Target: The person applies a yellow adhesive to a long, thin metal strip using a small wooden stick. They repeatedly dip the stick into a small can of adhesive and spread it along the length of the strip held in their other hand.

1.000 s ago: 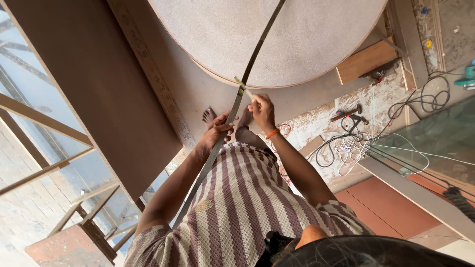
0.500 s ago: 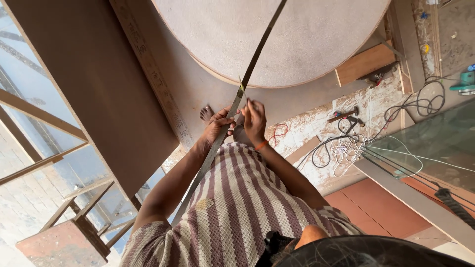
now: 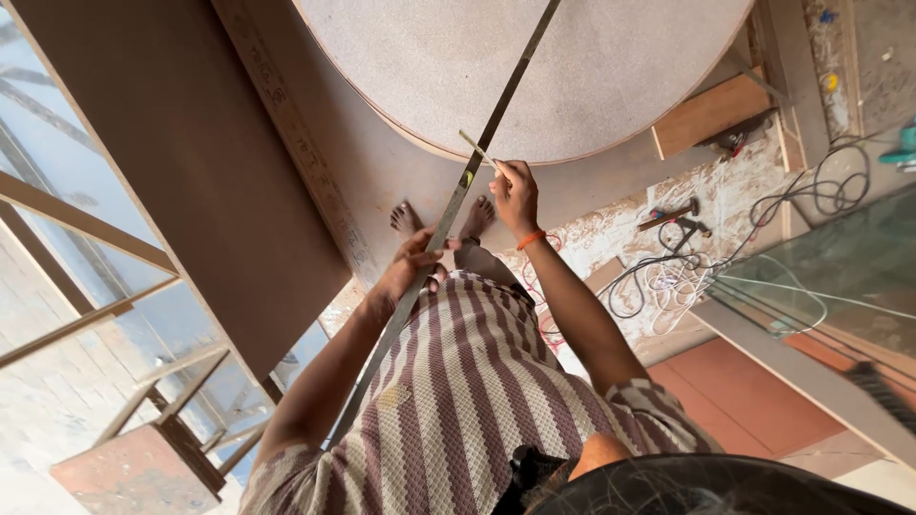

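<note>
A long flat metal strip runs diagonally from beside my striped shirt across a large round grey board on the floor. My left hand grips the strip near my waist. My right hand, with an orange band on its wrist, pinches a thin pencil whose tip sits against the strip's edge over the brown sheet just short of the round board's rim. My bare feet stand on that large brown sheet under the round board.
A big brown panel leans at the left over a window frame. At right lie a wooden block, hand tools, tangled cables, a glass sheet and a teal tool.
My right hand has moved away from the left hand, further along the strip toward the round board, carrying the pencil. The left hand keeps its hold on the strip.
</note>
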